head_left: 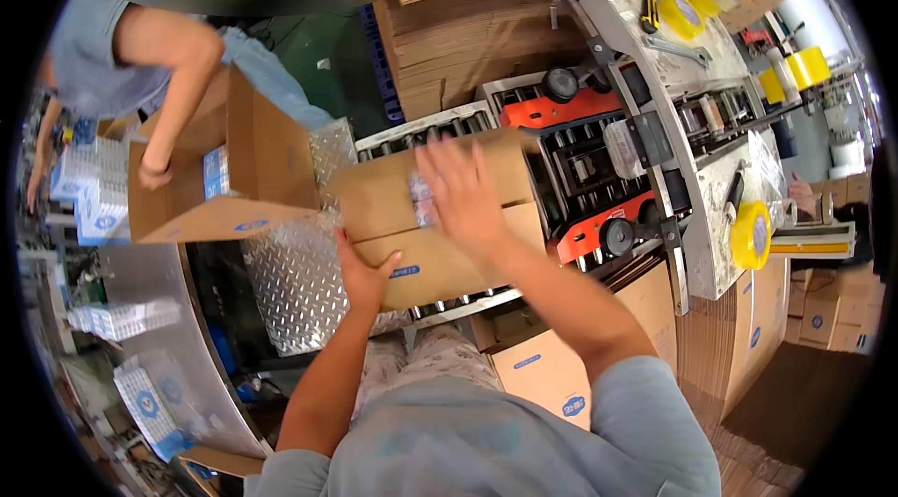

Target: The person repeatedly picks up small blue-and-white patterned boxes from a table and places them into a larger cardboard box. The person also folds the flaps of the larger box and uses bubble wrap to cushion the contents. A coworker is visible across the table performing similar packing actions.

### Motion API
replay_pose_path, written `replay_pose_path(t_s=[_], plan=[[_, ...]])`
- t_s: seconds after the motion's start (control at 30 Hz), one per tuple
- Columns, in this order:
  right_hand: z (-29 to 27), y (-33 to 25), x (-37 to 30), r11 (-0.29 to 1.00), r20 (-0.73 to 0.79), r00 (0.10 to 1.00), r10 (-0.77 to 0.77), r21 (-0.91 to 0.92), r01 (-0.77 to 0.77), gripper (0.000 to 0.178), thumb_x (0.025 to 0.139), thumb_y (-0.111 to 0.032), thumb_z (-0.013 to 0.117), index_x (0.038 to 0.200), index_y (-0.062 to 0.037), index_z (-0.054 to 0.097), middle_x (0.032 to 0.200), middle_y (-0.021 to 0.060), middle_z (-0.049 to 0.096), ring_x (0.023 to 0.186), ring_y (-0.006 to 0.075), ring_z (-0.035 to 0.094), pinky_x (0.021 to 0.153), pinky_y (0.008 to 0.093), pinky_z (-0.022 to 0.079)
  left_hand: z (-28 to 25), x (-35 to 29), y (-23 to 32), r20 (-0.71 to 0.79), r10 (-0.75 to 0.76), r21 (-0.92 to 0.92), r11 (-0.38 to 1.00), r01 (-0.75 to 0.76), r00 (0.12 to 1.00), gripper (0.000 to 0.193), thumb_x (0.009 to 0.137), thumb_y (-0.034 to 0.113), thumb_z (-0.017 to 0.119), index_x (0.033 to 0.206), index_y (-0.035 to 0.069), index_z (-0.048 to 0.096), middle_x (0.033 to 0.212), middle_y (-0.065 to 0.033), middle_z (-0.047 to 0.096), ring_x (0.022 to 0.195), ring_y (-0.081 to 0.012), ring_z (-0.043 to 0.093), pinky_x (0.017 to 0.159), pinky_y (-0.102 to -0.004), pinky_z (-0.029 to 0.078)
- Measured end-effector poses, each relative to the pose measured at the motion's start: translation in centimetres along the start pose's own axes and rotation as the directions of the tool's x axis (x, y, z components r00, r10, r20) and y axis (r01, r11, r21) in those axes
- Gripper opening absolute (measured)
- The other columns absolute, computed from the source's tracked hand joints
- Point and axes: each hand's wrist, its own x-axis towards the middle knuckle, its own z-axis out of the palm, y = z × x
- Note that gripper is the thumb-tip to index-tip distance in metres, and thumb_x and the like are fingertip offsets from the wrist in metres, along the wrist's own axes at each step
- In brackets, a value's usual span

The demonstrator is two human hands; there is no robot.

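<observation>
A closed brown cardboard box (pixel 440 268) lies in front of me on the roller conveyor, its top flaps meeting along a seam. My left hand (pixel 367 271) grips its near left corner, thumb on top and fingers down the side. Flat on top of the box is my right hand (pixel 456 193), fingers outstretched and slightly blurred. Beside its fingers, a small white patterned patch (pixel 421 196) shows across the seam; my right hand hides part of it.
Right of the box stands a taping machine with red side guides (pixel 561 112) and black wheels. Yellow tape rolls (pixel 751 235) lie on its frame. At left, a co-worker's arm (pixel 178 95) reaches into an open carton (pixel 271 142) beside a metal tread plate (pixel 295 282).
</observation>
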Motion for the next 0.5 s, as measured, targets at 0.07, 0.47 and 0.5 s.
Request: replay_pose_path(t_s=[0.07,0.47,0.5], plan=[[2.3,0.1,-9.5,0.987,0.345,0.937,0.062,0.119,-0.109,0.07,0.089,-0.036,0.056,0.146,-0.0052,0.03,0.153,0.0102,0.028,0.142,0.0263,0.025,0.115,0.0512,0.018,0.5,-0.5,0.6,0.007,0.041,-0.016,0.999,-0.041,0.999,0.113,0.065,0.026,0.085,0.146,-0.006,0.013,0.149,-0.0277,0.024,0.139,-0.0397,0.024,0.114,-0.0419,0.023],[-1.2,14.1,-11.4,0.997,0.321,0.946,0.038,0.05,-0.057,0.063,0.093,-0.04,0.046,0.145,-0.008,0.033,0.153,0.0074,0.03,0.143,0.0229,0.023,0.115,0.0531,0.014,12.0,1.7,7.4,0.146,0.281,0.311,0.897,-0.314,0.948,0.099,0.079,0.031,0.076,0.145,-0.009,0.014,0.146,-0.0356,0.018,0.134,-0.049,0.025,0.112,-0.0457,0.026],[-1.5,15.3,-11.4,0.997,0.293,0.955,0.039,0.057,-0.058,0.063,0.093,-0.04,0.046,0.145,-0.0081,0.033,0.152,0.0075,0.031,0.142,0.0232,0.025,0.115,0.0534,0.014,13.0,2.3,8.6,0.137,0.284,0.306,0.899,-0.313,0.949,0.096,0.081,0.031,0.074,0.144,-0.009,0.014,0.146,-0.0362,0.017,0.134,-0.0495,0.024,0.111,-0.0459,0.027]])
